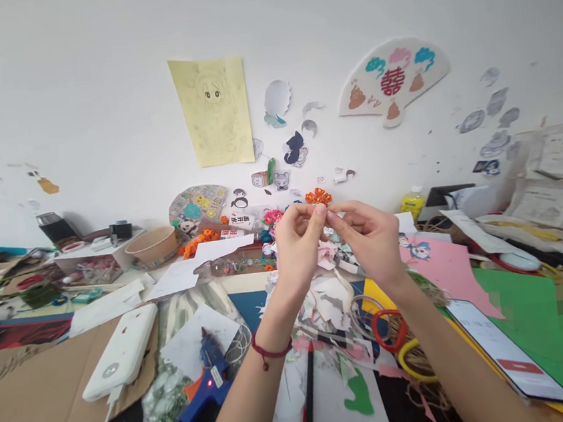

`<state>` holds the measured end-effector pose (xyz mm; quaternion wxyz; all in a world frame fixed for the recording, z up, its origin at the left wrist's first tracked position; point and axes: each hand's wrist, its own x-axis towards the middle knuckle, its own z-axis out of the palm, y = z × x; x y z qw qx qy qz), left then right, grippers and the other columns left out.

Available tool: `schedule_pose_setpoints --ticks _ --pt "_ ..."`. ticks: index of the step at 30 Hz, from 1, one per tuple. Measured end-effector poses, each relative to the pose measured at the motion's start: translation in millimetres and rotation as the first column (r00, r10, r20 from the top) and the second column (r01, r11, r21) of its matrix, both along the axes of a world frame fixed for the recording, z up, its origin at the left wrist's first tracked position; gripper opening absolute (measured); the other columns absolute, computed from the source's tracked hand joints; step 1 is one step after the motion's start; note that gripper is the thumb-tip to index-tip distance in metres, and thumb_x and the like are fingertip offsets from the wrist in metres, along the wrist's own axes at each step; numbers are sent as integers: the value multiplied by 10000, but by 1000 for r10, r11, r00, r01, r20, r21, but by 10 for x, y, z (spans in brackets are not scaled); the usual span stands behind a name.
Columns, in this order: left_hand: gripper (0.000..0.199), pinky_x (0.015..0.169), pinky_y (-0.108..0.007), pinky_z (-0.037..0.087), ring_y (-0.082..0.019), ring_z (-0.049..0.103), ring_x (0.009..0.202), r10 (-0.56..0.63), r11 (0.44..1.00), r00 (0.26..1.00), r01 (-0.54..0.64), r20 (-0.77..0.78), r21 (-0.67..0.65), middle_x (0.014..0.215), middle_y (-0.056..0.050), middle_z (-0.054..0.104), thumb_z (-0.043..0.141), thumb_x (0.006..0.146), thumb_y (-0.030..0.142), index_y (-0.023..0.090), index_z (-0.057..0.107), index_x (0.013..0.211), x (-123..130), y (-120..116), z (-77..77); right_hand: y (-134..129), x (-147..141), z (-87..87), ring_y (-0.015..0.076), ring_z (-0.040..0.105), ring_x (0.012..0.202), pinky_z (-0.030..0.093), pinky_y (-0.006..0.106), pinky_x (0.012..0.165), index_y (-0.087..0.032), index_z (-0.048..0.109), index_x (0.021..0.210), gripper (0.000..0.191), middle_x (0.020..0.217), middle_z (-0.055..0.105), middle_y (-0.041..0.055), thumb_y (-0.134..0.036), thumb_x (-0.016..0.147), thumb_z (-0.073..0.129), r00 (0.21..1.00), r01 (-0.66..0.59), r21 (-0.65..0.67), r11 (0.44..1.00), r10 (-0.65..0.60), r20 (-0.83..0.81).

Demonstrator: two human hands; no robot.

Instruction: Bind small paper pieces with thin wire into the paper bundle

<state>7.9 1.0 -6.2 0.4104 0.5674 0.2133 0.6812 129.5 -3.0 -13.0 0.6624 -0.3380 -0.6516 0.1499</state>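
Note:
Both hands are raised over the middle of the cluttered table, fingertips meeting. My left hand (305,235), with a dark red cord bracelet (271,352) on its wrist, is closed in a pinch of thumb and forefinger. Facing it, my right hand (367,232) pinches in the same way. Whatever lies between the fingertips is too small to make out. Just behind them is an orange flower-like piece (319,196). Below the hands lies a heap of white and pink paper scraps (328,300).
A blue glue gun (196,408) and a white power bank (122,352) with a cable lie at left. A phone (510,351), green paper (528,312) and yellow-handled scissors (416,365) are at right. A pencil (309,382) lies at front centre.

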Motion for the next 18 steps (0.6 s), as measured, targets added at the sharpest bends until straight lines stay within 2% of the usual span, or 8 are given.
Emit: schedule_pose_setpoints --ticks 3,6,9,13,15,18 --pt "240 513 -183 373 -49 446 522 -47 999 994 48 95 -16 650 38 541 699 862 357 149 599 799 60 -33 -9 -29 -10 10 76 285 473 203 256 443 -179 743 898 194 516 368 -64 -365 871 693 999 10 4 1000 -9 -37" --pt "262 507 -179 357 -41 414 510 -79 996 982 85 169 -31 643 43 530 715 851 380 152 599 795 84 -39 -18 -54 3 42 85 337 500 246 255 454 -179 753 979 251 573 465 -39 -397 872 689 999 20 -22 1000 -21 -42" --pt "283 505 -182 348 -46 411 514 -74 997 974 80 212 -21 640 44 522 730 839 405 160 593 803 82 -19 -25 -67 51 90 95 423 540 321 249 486 -164 750 920 308 623 541 -14 -459 841 708 998 -56 -119 991 52 -32" --pt "302 514 -193 349 -50 410 519 -53 999 977 51 208 16 665 39 534 737 831 419 165 578 799 63 7 -30 -59 138 127 108 500 571 403 240 531 -159 725 695 340 609 591 0 -489 761 774 972 -234 -249 940 230 -42" --pt "303 518 -197 350 -51 411 527 -42 999 984 37 175 34 682 35 541 734 834 423 166 578 793 49 16 -31 -46 162 126 118 547 611 442 241 570 -174 747 722 287 655 650 10 -454 736 803 957 -290 -265 919 279 -81" --pt "302 524 -203 353 -57 413 535 -5 999 995 1 99 42 668 32 543 726 838 434 166 599 780 9 40 -29 -29 165 118 141 609 708 487 257 661 -194 774 779 206 755 717 25 -383 721 827 956 -290 -226 930 270 -117"
